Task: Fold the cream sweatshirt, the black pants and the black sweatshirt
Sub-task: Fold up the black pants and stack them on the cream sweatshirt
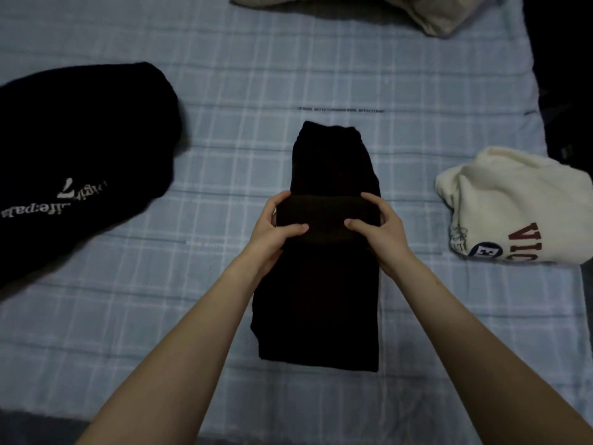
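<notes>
The black pants [321, 300] lie as a long narrow strip down the middle of the bed. Across their middle runs a raised fold of the fabric. My left hand [272, 232] grips the left end of that fold, thumb on top. My right hand [382, 232] grips the right end the same way. The black sweatshirt [80, 149] with white lettering lies bunched at the left. The cream sweatshirt [513, 203] with red letters sits folded at the right.
A light blue checked bedsheet [192, 123] covers the bed. A cream pillow or bedding [385, 11] lies at the far edge. The bed's right edge drops into a dark area [564, 91].
</notes>
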A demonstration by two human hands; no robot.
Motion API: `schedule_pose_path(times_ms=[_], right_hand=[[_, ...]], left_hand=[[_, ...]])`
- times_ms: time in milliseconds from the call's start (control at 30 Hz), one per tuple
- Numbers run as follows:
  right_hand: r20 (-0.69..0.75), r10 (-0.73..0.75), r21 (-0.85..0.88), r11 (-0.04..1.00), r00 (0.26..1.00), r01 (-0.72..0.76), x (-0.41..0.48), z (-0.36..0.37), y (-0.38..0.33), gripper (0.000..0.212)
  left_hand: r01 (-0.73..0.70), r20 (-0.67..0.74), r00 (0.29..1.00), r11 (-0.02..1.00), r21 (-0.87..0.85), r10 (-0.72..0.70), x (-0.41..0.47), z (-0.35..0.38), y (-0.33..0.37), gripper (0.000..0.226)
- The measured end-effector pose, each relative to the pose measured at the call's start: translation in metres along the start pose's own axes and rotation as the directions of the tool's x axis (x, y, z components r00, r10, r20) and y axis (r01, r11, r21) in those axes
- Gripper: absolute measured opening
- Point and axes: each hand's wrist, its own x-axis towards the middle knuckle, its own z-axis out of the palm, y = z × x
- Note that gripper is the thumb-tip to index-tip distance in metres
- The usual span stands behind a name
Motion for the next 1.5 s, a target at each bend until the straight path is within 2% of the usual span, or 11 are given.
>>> schedule_pose_path(times_ms=[267, 400, 467, 500, 567, 633, 667, 733, 1067, 1267, 1500], right_hand=[[-0.068, 0.083, 0.15, 0.986, 0.994, -0.072, 0.083, 0.003, -0.026, 0.044], [-0.033, 0.17, 0.474, 0.871, 0.985, -0.134, 0.112, 0.006, -0.025, 0.052], [-0.042, 0.126, 0.494, 0.865, 0.991, -0.089, 0.11, 0.009, -0.019, 0.054], [-0.064, 0.045, 0.396, 0.918, 0.997, -0.016, 0.103, 0.013, -0.013, 0.056], [-0.087, -0.234, -0.068, 0.971, 0.968, 0.228, 0.087, 0.02, 0.005, 0.057], [0.045, -0.45, -0.636, 0.675, 0.892, 0.374, 0.085, 0.025, 0.028, 0.054], [0.096, -0.475, -0.806, 0.478, 0.875, 0.348, 0.088, 0.028, 0.039, 0.055], [0.121, -0.453, -0.916, 0.291, 0.883, 0.275, 0.098, 0.031, 0.057, 0.057], [0.179, -0.433, -0.941, 0.188, 0.883, 0.282, 0.139, 0.029, 0.103, 0.054], [0.082, -0.375, -0.935, 0.291, 0.923, 0.201, 0.035, 0.019, 0.082, 0.056], [0.034, -0.164, -0.955, 0.285, 0.986, 0.081, -0.04, -0.005, 0.168, 0.059]], left_hand=[[0.016, 0.023, 1.0, 0.999, -0.033, -0.015, 0.086, 0.018, 0.035, 0.061], [-0.01, -0.002, 1.0, 0.979, -0.202, 0.01, 0.113, 0.022, 0.026, 0.057], [-0.073, -0.055, 0.996, 0.994, -0.076, 0.069, 0.113, 0.026, 0.013, 0.053], [-0.166, -0.066, 0.982, 0.977, 0.136, 0.176, 0.11, 0.027, 0.004, 0.053], [-0.388, 0.062, 0.887, 0.666, 0.638, 0.457, 0.105, 0.032, -0.017, 0.051], [-0.402, 0.266, 0.776, 0.123, 0.907, 0.572, 0.112, 0.036, -0.035, 0.05], [-0.352, 0.313, 0.76, -0.044, 0.935, 0.57, 0.12, 0.035, -0.04, 0.053], [-0.283, 0.325, 0.776, -0.162, 0.945, 0.54, 0.14, 0.026, -0.048, 0.058], [-0.268, 0.328, 0.848, -0.198, 0.943, 0.417, 0.19, 0.0, -0.08, 0.062], [-0.256, 0.302, 0.858, -0.165, 0.953, 0.415, 0.076, 0.008, -0.078, 0.061], [-0.149, 0.198, 0.931, -0.175, 0.973, 0.308, 0.018, -0.037, -0.157, 0.061]])
